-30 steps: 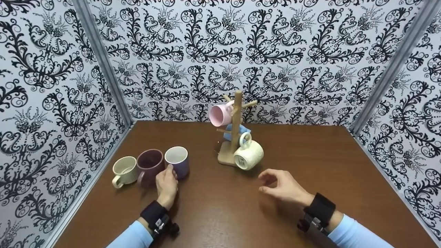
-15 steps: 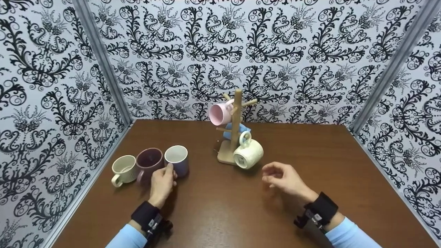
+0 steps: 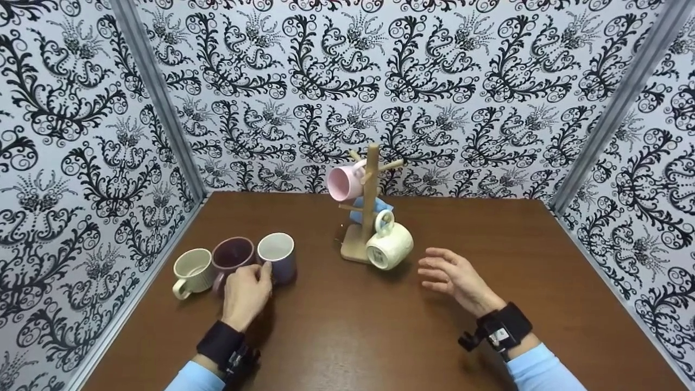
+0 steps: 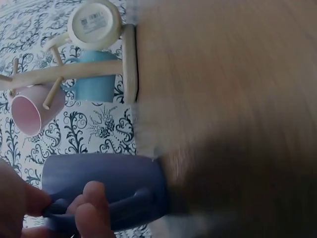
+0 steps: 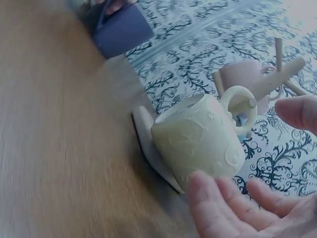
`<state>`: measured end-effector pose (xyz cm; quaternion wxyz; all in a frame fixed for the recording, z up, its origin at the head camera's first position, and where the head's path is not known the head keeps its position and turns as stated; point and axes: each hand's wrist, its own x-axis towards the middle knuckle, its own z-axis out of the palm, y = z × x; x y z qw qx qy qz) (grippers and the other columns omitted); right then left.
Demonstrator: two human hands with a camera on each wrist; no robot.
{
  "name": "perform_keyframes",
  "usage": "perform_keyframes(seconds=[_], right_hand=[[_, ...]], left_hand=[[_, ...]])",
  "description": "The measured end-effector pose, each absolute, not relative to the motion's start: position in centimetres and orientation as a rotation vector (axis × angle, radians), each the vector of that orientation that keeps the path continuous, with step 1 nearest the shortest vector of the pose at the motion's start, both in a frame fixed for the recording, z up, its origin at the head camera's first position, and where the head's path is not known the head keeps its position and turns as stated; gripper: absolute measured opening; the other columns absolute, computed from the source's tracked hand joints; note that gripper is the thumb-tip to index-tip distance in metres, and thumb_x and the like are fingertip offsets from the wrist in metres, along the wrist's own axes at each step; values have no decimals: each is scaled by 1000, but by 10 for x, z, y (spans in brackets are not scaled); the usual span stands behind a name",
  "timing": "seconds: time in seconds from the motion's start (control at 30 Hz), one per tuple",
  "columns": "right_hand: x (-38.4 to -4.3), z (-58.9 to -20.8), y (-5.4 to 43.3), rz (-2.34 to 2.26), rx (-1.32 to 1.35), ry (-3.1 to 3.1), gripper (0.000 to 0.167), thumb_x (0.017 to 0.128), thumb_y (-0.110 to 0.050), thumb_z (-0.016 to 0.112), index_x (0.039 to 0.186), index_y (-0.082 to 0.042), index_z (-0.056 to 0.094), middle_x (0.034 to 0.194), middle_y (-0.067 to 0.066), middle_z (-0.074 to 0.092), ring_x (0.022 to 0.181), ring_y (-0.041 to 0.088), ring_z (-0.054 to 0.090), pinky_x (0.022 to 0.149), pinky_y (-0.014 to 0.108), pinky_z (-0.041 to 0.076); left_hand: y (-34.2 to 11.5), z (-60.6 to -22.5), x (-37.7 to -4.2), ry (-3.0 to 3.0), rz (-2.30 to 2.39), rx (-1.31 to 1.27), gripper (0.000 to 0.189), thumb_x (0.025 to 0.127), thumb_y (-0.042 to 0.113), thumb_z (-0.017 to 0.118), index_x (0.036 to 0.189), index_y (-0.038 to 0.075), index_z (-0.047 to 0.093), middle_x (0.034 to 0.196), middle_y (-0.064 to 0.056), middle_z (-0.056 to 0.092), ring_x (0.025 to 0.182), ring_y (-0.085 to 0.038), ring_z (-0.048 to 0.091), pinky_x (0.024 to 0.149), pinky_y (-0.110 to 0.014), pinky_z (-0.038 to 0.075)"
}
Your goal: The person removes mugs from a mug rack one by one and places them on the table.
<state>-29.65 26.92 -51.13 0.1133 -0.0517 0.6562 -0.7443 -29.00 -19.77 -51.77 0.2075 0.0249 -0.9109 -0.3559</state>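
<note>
My left hand [image 3: 247, 293] pinches the handle of a blue-purple mug [image 3: 279, 258], which stands upright on the table. Curled fingers [image 4: 91, 210] show on that handle in the left wrist view. A maroon mug [image 3: 233, 255] and a ribbed cream mug [image 3: 194, 271] stand just to its left. Holding nothing, my right hand [image 3: 459, 279] hovers with spread fingers right of the wooden mug rack [image 3: 371, 190]. Nearest to it is the embossed cream mug [image 5: 198, 139], hanging tilted by its handle from a low peg.
A pink mug [image 3: 345, 183] hangs on an upper peg at the rack's left. Behind the post is a light blue mug [image 4: 94, 77], partly hidden in the head view. Patterned walls [image 3: 434, 81] enclose the brown table [image 3: 347, 326] at the back and sides.
My left wrist has swung left while the fingers stay at the blue-purple mug's handle. The right hand has moved slightly right and up, and its fingers have straightened and spread.
</note>
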Motion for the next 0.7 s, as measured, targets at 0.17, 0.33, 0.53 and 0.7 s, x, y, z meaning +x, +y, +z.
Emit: perform_keyframes(seconds=[0.17,0.33,0.53,0.7], right_hand=[[-302,-515,265,-2233,-62,1777,50,117,-27,56,159,-6,36,156,20,57,138,30,68,113,42,61],[-306,-518,267,-2278,2,1675,32,119,-32,52,146,-16,44,177,37,29,148,38,59,118,44,59],[-311,-521,268,-2344,66,1584,26,120,-33,48,142,-19,46,181,37,18,160,49,43,120,45,57],[-317,-521,262,-2370,96,1510,67,119,-36,47,172,-7,18,183,38,14,170,54,26,134,53,43]], left_hand=[[-199,-516,-284,-2514,-812,14,35,101,27,79,71,12,69,67,-9,71,67,-38,71,68,-59,53],[-196,-514,-281,-2426,-703,-17,21,96,27,83,90,8,76,84,-15,79,79,-42,77,72,-61,56],[-188,-509,-280,-2281,-607,-94,21,93,26,85,92,8,73,85,-14,75,73,-42,74,61,-60,53],[-176,-510,-278,-2232,-559,-251,20,93,24,86,92,11,72,82,-11,73,65,-36,71,53,-55,52]])
